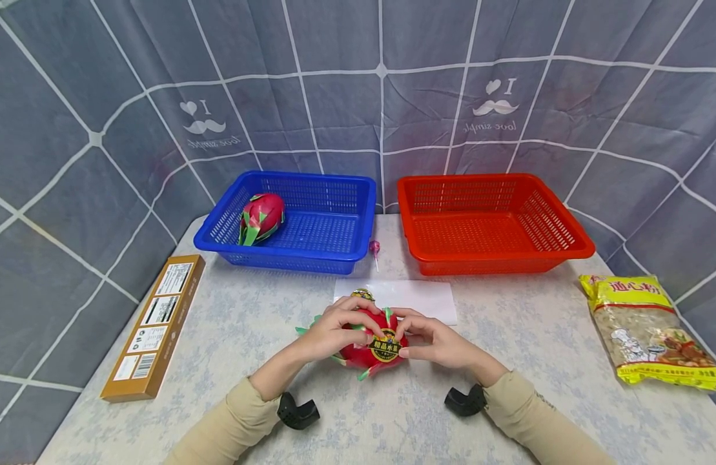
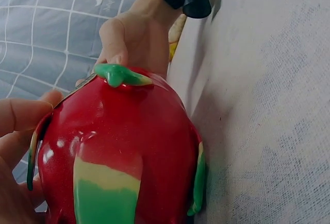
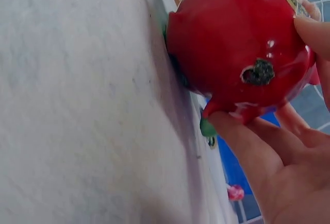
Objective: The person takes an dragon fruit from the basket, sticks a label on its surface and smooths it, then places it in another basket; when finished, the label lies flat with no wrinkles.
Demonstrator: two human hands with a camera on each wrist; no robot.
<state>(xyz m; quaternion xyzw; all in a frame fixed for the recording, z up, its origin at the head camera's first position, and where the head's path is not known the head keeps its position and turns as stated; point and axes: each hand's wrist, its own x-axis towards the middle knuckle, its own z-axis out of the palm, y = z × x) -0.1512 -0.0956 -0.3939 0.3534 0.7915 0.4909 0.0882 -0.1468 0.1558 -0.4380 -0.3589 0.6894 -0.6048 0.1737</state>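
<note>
A red dragon fruit with green-tipped scales (image 1: pixel 354 357) lies on its side on the table, between both hands. On its upper side sits a round black-and-gold label (image 1: pixel 385 349). My left hand (image 1: pixel 328 330) holds the fruit from the left and top, its fingertips at the label's left edge. From the right, my right hand (image 1: pixel 441 342) grips the stem end, with the thumb and fingers near the label's right edge. In the right wrist view, the fingers (image 3: pixel 247 141) curl against the fruit by its dark stem scar. Behind it lies a white sheet (image 1: pixel 430 300), partly covered, bearing another round label (image 1: pixel 362 294).
A blue basket (image 1: pixel 288 260) at the back left contains another dragon fruit (image 1: pixel 263 214). To its right stands a red basket (image 1: pixel 497 265). A wrapped lollipop (image 1: pixel 374 248) lies between them. A brown box (image 1: pixel 154 329) is far left, a yellow food bag (image 1: pixel 648 329) far right.
</note>
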